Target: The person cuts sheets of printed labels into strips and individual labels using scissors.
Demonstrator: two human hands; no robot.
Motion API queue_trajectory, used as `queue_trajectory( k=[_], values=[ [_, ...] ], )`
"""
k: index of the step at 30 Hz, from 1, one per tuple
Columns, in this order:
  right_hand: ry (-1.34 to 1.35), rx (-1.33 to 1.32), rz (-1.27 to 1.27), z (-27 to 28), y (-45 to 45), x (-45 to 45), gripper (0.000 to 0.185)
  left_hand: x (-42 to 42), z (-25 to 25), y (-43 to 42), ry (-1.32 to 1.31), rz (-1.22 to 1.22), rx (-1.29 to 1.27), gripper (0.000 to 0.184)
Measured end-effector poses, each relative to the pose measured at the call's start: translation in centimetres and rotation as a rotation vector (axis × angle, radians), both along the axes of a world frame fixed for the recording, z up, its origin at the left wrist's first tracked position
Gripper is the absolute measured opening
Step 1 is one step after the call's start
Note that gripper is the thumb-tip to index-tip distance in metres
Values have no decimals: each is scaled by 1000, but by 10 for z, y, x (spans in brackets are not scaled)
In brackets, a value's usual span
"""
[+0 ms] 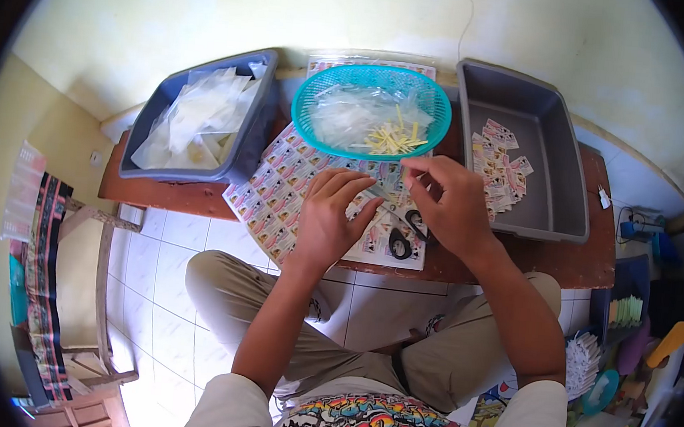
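Observation:
My left hand (327, 222) is held over the printed label sheets (266, 207), its fingers stretched to the right and the thumb apart from them. Close by on the right, my right hand (449, 202) has its thumb and forefinger brought together; what they pinch is too small to make out. Black-handled scissors (401, 244) lie on the sheets between and below my hands, partly hidden by the right one. Just beyond my fingertips stands a turquoise basket (304, 134). It holds clear plastic bags (346, 109) and a small heap of yellow strips (396, 140).
A grey tub (254, 122) with filled pale packets (197, 118) stands left on the brown table (434, 262). Another grey tub (548, 149) at right holds cut printed labels (500, 166). Assorted items and containers crowd the floor at lower right.

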State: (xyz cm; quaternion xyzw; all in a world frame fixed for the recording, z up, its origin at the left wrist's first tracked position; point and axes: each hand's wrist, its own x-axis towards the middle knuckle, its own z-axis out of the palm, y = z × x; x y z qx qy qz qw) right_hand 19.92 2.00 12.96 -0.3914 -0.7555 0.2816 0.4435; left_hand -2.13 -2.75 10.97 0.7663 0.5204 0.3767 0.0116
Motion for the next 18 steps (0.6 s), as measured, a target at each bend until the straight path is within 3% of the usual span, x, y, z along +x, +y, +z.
queue_trajectory(
  k=[18],
  values=[
    [-267,-38,121,-53,-39,-43,36,-43,-57,-48,-153,99,-105,32]
  ],
)
